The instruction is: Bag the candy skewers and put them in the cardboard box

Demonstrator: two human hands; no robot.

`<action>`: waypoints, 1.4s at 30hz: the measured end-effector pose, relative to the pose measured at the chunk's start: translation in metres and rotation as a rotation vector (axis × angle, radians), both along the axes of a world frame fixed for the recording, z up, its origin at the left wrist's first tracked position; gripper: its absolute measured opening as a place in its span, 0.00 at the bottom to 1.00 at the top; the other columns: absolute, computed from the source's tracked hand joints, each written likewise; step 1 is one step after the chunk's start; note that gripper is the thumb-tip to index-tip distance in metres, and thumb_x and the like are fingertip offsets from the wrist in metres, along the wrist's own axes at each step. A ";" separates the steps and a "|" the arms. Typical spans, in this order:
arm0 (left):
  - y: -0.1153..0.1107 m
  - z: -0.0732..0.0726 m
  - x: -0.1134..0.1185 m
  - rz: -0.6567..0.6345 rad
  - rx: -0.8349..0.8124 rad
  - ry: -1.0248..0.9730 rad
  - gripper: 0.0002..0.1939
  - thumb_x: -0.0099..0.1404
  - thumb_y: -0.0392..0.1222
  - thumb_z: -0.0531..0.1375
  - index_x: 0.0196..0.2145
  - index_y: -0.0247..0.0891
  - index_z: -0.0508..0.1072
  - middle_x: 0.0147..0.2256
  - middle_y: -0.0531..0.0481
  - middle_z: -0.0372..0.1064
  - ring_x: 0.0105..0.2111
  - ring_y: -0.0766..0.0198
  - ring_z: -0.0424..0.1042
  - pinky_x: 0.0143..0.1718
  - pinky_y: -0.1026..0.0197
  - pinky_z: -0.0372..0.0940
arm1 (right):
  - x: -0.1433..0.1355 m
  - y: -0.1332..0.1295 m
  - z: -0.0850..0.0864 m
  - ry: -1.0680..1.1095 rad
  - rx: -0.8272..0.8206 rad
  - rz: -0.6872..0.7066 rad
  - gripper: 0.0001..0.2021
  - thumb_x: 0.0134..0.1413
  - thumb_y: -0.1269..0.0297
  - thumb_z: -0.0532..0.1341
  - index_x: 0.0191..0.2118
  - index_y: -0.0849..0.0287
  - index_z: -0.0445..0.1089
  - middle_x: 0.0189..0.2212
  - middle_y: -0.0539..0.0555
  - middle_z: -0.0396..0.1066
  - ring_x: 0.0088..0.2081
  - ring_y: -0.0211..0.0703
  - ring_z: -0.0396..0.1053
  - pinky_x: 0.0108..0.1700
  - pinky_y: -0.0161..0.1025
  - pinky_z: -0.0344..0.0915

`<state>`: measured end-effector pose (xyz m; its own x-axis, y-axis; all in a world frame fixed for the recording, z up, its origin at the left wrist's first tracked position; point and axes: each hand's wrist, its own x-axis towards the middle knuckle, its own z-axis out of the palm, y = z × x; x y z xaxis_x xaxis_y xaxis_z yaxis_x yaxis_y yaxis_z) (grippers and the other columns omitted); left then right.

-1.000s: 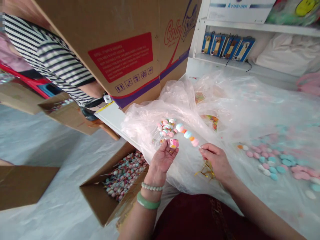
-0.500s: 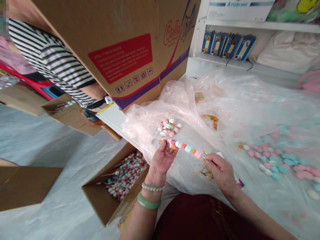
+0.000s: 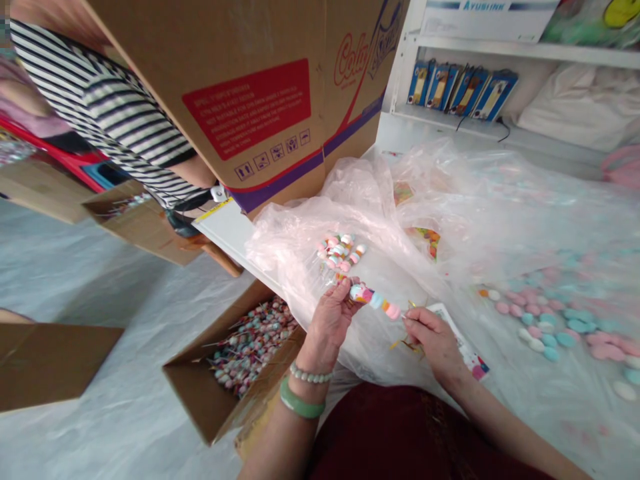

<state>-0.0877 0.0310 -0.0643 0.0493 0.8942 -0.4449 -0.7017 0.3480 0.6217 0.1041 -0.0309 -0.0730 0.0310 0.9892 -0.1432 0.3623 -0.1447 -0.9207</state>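
A marshmallow skewer (image 3: 377,302) in pink, blue, white and orange is stretched between my hands. My left hand (image 3: 334,312) is closed around its far end, where a clear printed wrapper (image 3: 367,294) covers the upper pieces. The lower pieces show bare. My right hand (image 3: 434,339) pinches the stick at the near end, with a gold twist tie beside the fingertips. More gold twist ties (image 3: 407,345) lie beneath that hand. Just beyond my left hand rests a small pile of marshmallow skewers (image 3: 341,251) on the plastic sheet. Flat printed wrappers (image 3: 463,343) lie by my right wrist.
A large cardboard box (image 3: 250,87) stands at the table's far left. Loose marshmallows (image 3: 550,313) spread over the plastic on the right. An open carton (image 3: 190,393) of finished skewers sits below the left edge. Beyond it is a person in a striped shirt (image 3: 115,120). Shelves (image 3: 540,50) line the back.
The printed wrapper has moved along the skewer toward my right hand and now covers more of it. Both hands are slightly closer together.
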 end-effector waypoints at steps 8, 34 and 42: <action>-0.005 -0.005 0.001 -0.079 0.048 -0.029 0.13 0.53 0.38 0.68 0.36 0.31 0.76 0.32 0.45 0.76 0.33 0.58 0.76 0.39 0.59 0.69 | -0.006 -0.003 0.002 0.150 -0.208 0.169 0.09 0.53 0.62 0.56 0.25 0.58 0.64 0.15 0.45 0.62 0.18 0.33 0.57 0.23 0.32 0.54; -0.002 -0.015 0.002 -0.146 -0.092 0.090 0.10 0.58 0.42 0.64 0.29 0.30 0.75 0.30 0.43 0.75 0.30 0.60 0.74 0.37 0.57 0.70 | 0.000 -0.007 -0.016 -0.526 0.371 0.248 0.11 0.59 0.68 0.54 0.27 0.56 0.69 0.22 0.52 0.67 0.26 0.42 0.65 0.32 0.39 0.55; -0.003 -0.010 0.003 -0.178 -0.078 0.088 0.09 0.58 0.40 0.64 0.30 0.29 0.75 0.29 0.44 0.75 0.28 0.62 0.74 0.34 0.59 0.71 | -0.002 0.003 -0.010 -0.582 0.502 0.231 0.12 0.60 0.70 0.52 0.30 0.56 0.71 0.25 0.54 0.64 0.30 0.42 0.62 0.33 0.39 0.57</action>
<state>-0.0848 0.0282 -0.0745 0.1612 0.8373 -0.5224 -0.5689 0.5114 0.6441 0.1018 -0.0282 -0.0826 -0.2497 0.9218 0.2965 0.7749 0.3738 -0.5098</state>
